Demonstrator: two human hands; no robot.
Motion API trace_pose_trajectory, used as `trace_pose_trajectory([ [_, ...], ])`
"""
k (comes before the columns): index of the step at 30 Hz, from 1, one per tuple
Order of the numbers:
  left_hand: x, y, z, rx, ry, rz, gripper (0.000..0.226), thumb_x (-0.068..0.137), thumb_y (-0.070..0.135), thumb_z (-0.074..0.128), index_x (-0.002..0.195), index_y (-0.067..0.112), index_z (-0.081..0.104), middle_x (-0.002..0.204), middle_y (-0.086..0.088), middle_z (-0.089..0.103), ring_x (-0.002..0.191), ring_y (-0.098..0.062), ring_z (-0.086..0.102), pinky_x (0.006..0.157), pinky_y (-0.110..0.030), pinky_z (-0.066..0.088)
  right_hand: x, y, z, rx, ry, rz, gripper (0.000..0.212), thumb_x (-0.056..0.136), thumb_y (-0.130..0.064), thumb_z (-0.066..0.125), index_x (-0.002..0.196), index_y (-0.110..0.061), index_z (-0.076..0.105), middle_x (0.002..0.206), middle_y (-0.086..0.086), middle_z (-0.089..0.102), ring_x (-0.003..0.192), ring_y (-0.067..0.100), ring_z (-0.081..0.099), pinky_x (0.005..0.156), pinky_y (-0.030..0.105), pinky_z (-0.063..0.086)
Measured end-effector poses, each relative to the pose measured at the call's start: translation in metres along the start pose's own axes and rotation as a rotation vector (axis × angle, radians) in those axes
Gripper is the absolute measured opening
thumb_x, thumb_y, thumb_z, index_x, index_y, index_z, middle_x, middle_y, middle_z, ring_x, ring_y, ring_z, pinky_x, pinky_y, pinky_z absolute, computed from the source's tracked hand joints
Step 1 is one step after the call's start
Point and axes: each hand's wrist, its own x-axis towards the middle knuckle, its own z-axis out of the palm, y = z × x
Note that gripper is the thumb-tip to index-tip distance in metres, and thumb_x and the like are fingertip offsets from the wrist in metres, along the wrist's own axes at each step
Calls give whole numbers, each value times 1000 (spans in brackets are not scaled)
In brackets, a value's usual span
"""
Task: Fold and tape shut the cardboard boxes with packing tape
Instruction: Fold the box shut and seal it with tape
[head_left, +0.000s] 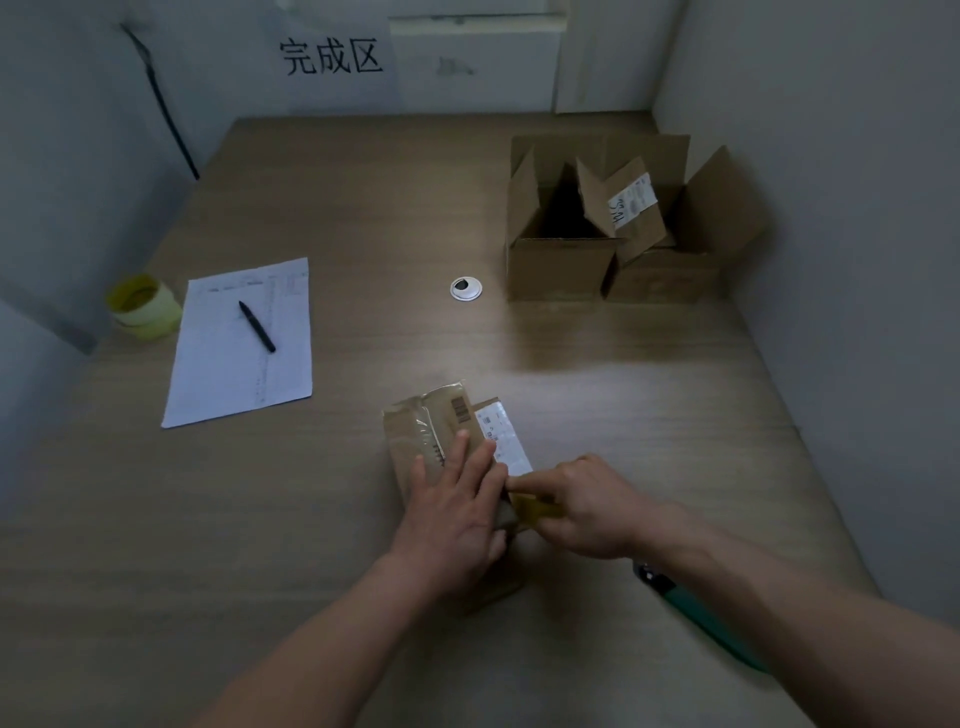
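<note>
Pressing box (423, 441) flat (left hand (457, 512)); right hand (584, 506) pinching tape (535, 506).

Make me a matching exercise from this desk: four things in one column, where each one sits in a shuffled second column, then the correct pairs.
Things
1. pen
2. rolls of tape
3. open cardboard boxes
4. left hand

Places
A. far right part of the table
B. flat on the small cardboard box nearest the camera
C. lying on the sheet of paper
D. left edge of the table, beside the paper

Pairs: 1-C, 2-D, 3-A, 4-B
</note>
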Motion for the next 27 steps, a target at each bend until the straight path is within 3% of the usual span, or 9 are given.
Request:
trace_pose_trajectory([
  [3, 15, -3, -6, -38, 37, 144, 57, 72, 51, 43, 120, 20, 40, 140, -6, 37, 148, -30, 6, 110, -60, 17, -3, -8, 4, 2, 38, 51, 44, 82, -33, 57, 126, -37, 56, 113, -10, 68, 97, 15, 63, 92, 32, 42],
  [5, 22, -6, -9, -60, 47, 248, 52, 72, 51, 45, 114, 21, 44, 126, -5, 48, 143, -31, 21, 113, -57, 12, -7, -9, 7, 2, 76, 121, 37, 82, -35, 59, 119, -35, 60, 109, -11, 69, 96, 15, 63, 92, 33, 43],
  [7, 26, -9, -8, -71, 129, 332, 43, 74, 53, 47, 103, 22, 50, 107, -3, 54, 121, -28, 44, 109, -49, 20, -12, -7, 6, 3, 83, 207, 30, 84, -42, 62, 111, -31, 65, 103, -8, 70, 95, 18, 63, 88, 32, 44],
  [9, 30, -10, -7, -115, 204, 384, 38, 78, 56, 52, 97, 23, 50, 94, 1, 54, 96, -22, 49, 101, -41, 31, -16, -7, 3, -38, 70, 237, 31, 87, -50, 60, 110, -29, 66, 103, -5, 69, 97, 21, 62, 83, 32, 41],
  [15, 38, -6, -7, -269, 196, 310, 42, 76, 58, 60, 104, 27, 53, 87, 5, 60, 82, -19, 48, 88, -36, 36, -6, -14, -7, -247, 89, 185, 26, 90, -46, 54, 103, -26, 65, 103, -4, 67, 105, 21, 57, 78, 33, 42],
  [18, 46, 2, -7, -282, 214, 225, 38, 72, 62, 59, 97, 34, 55, 79, 11, 61, 76, -16, 50, 79, -30, 25, -4, -11, -11, -238, 70, 172, 30, 91, -47, 53, 106, -25, 66, 105, -3, 66, 107, 22, 57, 75, 34, 49],
  [21, 55, 4, -8, -274, 173, 181, 35, 71, 66, 51, 89, 38, 61, 66, 18, 46, 71, -12, 40, 75, -30, 19, -7, -8, -8, -216, 96, 154, 31, 90, -44, 56, 112, -25, 64, 104, 1, 66, 108, 24, 57, 74, 36, 50],
  [24, 61, 4, -12, -220, 15, 149, 51, 71, 73, 39, 106, 45, 64, 63, 18, 33, 76, -12, 36, 78, -32, 19, -15, -5, -12, -90, 72, 135, 29, 84, -28, 61, 113, -28, 64, 104, 2, 67, 103, 25, 58, 75, 35, 52],
  [27, 59, 1, -16, -206, -55, 143, 55, 76, 74, 37, 123, 53, 55, 70, 14, 48, 84, -15, 45, 85, -35, 24, -22, 1, -19, -24, -2, 174, 30, 83, -19, 59, 110, -28, 67, 101, 1, 66, 100, 23, 57, 78, 34, 52],
])
